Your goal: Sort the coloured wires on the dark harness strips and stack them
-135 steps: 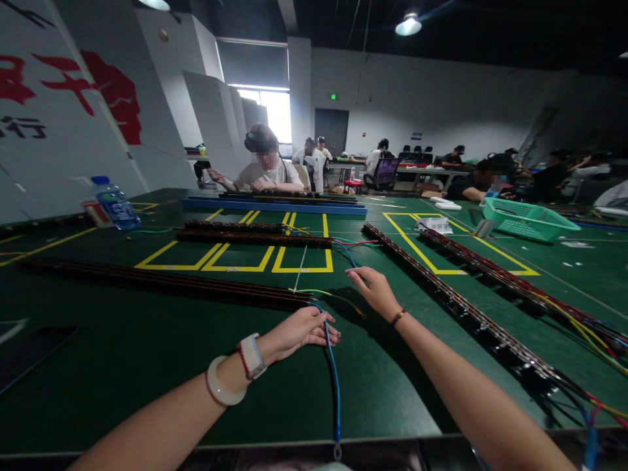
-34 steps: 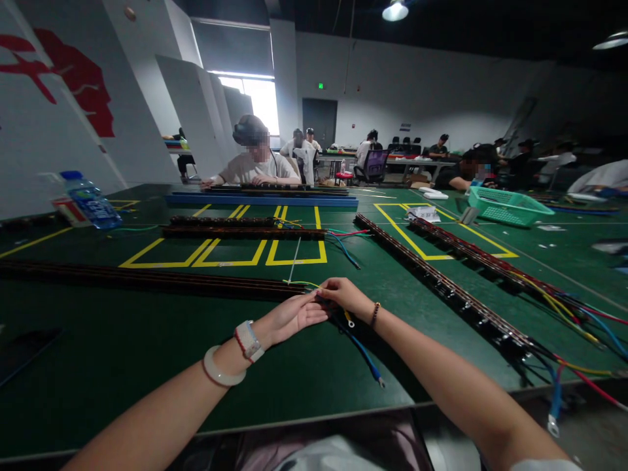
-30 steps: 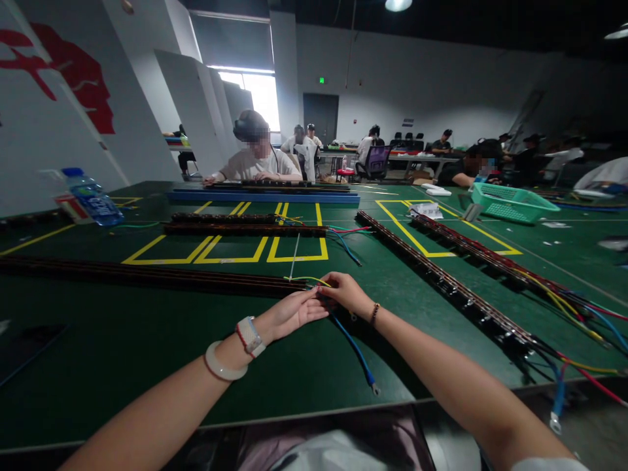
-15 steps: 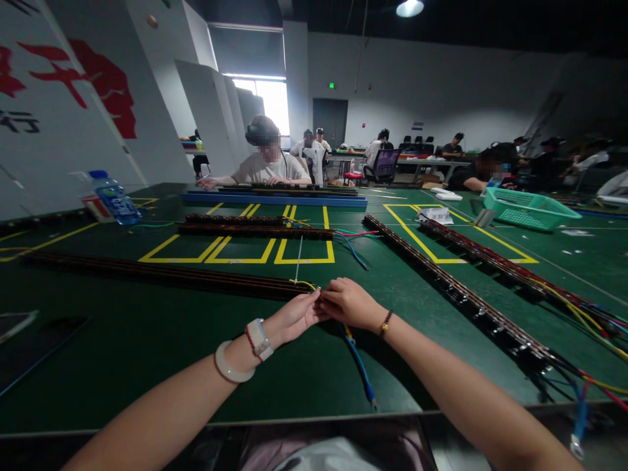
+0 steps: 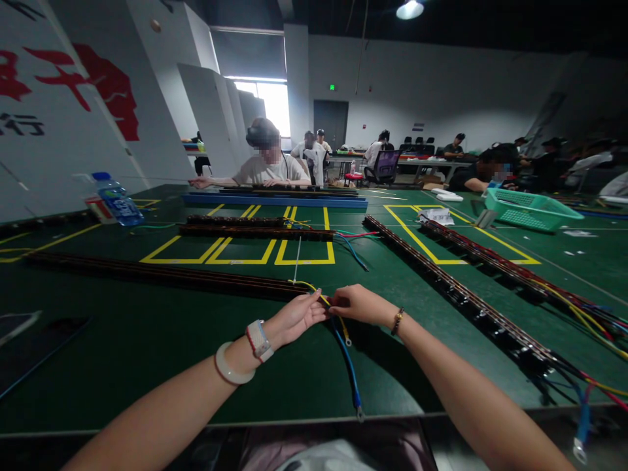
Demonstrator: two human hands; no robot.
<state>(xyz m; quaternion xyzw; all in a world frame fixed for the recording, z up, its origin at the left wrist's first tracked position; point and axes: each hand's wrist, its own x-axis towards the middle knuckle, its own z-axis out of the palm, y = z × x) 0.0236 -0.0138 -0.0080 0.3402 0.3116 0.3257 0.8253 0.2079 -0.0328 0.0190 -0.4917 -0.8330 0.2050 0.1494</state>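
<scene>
A yellow wire (image 5: 324,299) runs from the near end of a long dark rail (image 5: 196,275) into my left hand (image 5: 304,317), pinched under the thumb with the palm turned up. My right hand (image 5: 363,304) closes its fingertips on the same wire just to the right; the exact contact is partly hidden. Below the hands, the wire's ring terminal (image 5: 348,341) shows. A blue cable (image 5: 348,356) with a metal lug hangs down toward the table edge. A white cable tie (image 5: 297,261) stands up from the rail near its end.
More wired rails lie beyond (image 5: 260,232) and to the right (image 5: 456,288). A green basket (image 5: 530,210) sits at the back right, a water bottle (image 5: 118,201) at the back left. Across the green table (image 5: 196,366), a person (image 5: 267,163) sits behind blue channels (image 5: 275,199).
My right hand has shifted slightly right and down, away from my left hand. More of the yellow wire and its ring terminal shows. The blue cable's end has swung left.
</scene>
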